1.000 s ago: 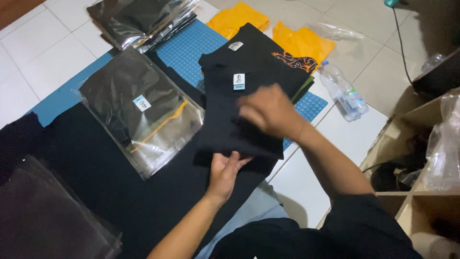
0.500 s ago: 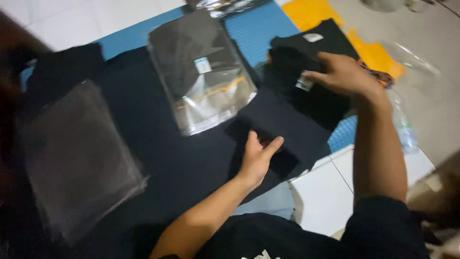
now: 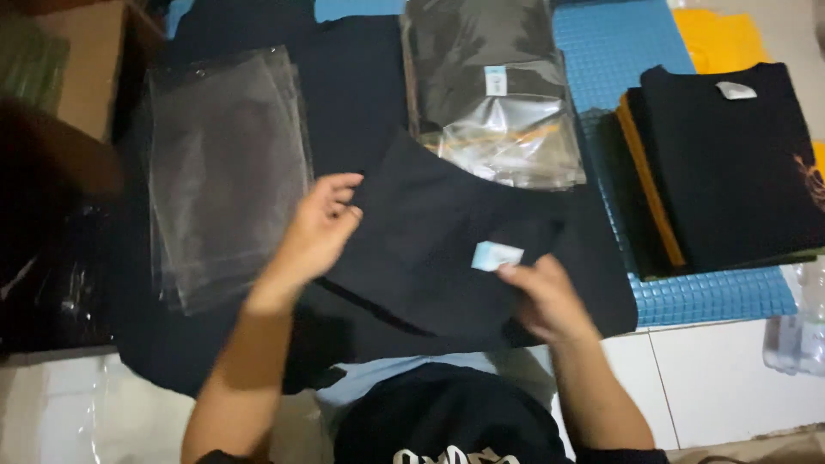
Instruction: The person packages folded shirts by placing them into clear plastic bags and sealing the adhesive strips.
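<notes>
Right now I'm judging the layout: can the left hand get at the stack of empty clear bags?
Probably yes. The left hand grips the folded black shirt's edge just right of the clear bags, and nothing lies between them. It would have to let go first.

Folded black tee (image 3: 430, 249), small pale tag (image 3: 496, 255) on top, tilted, lying on dark cloth.

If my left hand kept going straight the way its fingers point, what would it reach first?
The left hand points up and right across the folded black shirt. Past the shirt's edge, it would probably first meet the bagged shirt, though depth is unclear.
</notes>
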